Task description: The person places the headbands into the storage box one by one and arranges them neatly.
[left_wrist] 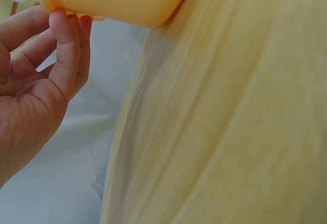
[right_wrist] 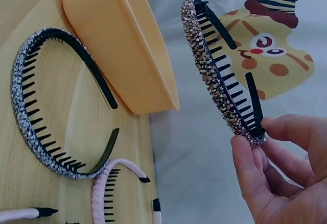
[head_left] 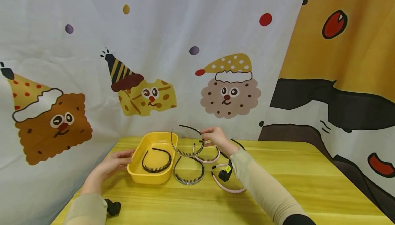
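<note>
My right hand [head_left: 215,135] pinches one end of a black toothed headband [right_wrist: 209,71] covered in brownish glitter, holding it above the table. Thumb and fingertips meet at that end in the right wrist view. My left hand [head_left: 112,163] touches the left side of a yellow plastic tub [head_left: 151,179]. Its fingertips rest just under the rim in the left wrist view, loosely bent. Inside the tub lies a dark toothed headband [head_left: 156,170]. Beside the tub, a silver glitter headband [right_wrist: 19,81] lies on the table.
A pink headband [head_left: 210,161] lies behind the silver one. Another pink headband [head_left: 232,191] and a dark headband [head_left: 238,143] lie partly behind my right forearm. They rest on a yellow wood-grain table [head_left: 308,184]. A printed cartoon cloth [head_left: 185,91] hangs along the table's back edge.
</note>
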Available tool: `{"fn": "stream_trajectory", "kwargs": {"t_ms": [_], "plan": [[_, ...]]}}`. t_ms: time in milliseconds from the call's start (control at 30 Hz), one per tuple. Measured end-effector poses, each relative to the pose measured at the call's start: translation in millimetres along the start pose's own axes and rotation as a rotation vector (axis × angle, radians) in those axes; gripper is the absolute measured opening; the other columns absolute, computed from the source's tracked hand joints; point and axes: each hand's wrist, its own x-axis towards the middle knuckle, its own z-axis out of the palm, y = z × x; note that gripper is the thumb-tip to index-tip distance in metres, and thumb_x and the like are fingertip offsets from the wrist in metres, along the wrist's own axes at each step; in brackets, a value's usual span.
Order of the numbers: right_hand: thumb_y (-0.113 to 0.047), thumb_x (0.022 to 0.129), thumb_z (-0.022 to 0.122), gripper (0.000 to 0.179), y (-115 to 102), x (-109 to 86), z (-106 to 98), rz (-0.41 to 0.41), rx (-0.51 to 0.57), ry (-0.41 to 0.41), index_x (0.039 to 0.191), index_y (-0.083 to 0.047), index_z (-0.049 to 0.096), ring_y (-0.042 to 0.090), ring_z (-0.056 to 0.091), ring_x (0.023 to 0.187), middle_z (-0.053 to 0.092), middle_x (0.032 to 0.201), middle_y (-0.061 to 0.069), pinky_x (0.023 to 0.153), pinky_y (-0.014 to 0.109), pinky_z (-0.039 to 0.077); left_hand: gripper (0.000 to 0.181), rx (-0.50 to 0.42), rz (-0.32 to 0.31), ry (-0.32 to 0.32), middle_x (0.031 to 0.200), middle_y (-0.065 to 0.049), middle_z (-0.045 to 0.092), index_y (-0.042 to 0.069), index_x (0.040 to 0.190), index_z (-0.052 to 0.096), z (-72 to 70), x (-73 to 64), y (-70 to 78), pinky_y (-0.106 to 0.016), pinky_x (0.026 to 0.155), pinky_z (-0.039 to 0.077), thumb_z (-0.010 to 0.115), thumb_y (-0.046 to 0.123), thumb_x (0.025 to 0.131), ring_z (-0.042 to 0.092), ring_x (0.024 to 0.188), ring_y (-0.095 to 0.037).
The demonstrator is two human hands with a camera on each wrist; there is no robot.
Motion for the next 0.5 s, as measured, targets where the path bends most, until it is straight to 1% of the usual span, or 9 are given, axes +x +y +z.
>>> {"fn": "stream_trajectory", "kwargs": {"t_ms": [100,200,333,400,500], "plan": [[-0.003,0.09,0.065,0.025,0,-0.1,3,0.009,0.005,-0.005,0.113,0.006,0.067,0.042,0.056,0.095,0.06,0.101,0.015,0.069,0.039,0.058,0.063,0.0,0.001,-0.004,0.146,-0.034,0.032,-0.011,0.148,0.025,0.3,0.3,-0.7,-0.03,0.087,0.051,0.056,0.013,0.099,0.057,0.115,-0.024],[-0.004,0.09,0.064,0.028,-1,1.7,7,0.006,0.002,-0.011,0.116,0.007,0.066,0.037,0.058,0.091,0.06,0.105,0.016,0.069,0.038,0.058,0.063,-0.011,-0.002,-0.006,0.147,-0.034,0.031,-0.01,0.148,0.025,-0.1,0.0,-0.9,-0.031,0.088,0.051,0.056,0.013,0.099,0.058,0.113,-0.021],[-0.005,0.091,0.064,0.029,-1,5.6,12,-0.001,0.001,-0.023,0.117,0.007,0.066,0.027,0.058,0.087,0.06,0.111,0.019,0.072,0.042,0.057,0.064,-0.028,-0.003,-0.014,0.148,-0.035,0.027,-0.01,0.149,0.024,-0.8,-0.5,-1.1,-0.033,0.088,0.051,0.056,0.013,0.099,0.059,0.112,-0.02],[-0.005,0.09,0.064,0.029,-1,7.7,16,0.0,0.001,-0.033,0.117,0.006,0.066,0.026,0.058,0.089,0.06,0.112,0.019,0.076,0.045,0.056,0.064,-0.027,-0.002,-0.015,0.148,-0.035,0.026,-0.01,0.149,0.023,-0.8,-0.2,-1.2,-0.032,0.088,0.051,0.056,0.013,0.099,0.059,0.113,-0.02],[-0.005,0.09,0.064,0.03,-1,10.3,22,0.0,-0.005,-0.044,0.117,0.007,0.065,0.027,0.058,0.088,0.061,0.11,0.019,0.076,0.045,0.056,0.064,-0.017,-0.002,-0.015,0.149,-0.033,0.026,-0.01,0.149,0.024,-0.4,0.9,-1.2,-0.032,0.088,0.051,0.056,0.014,0.099,0.058,0.113,-0.02]]}}
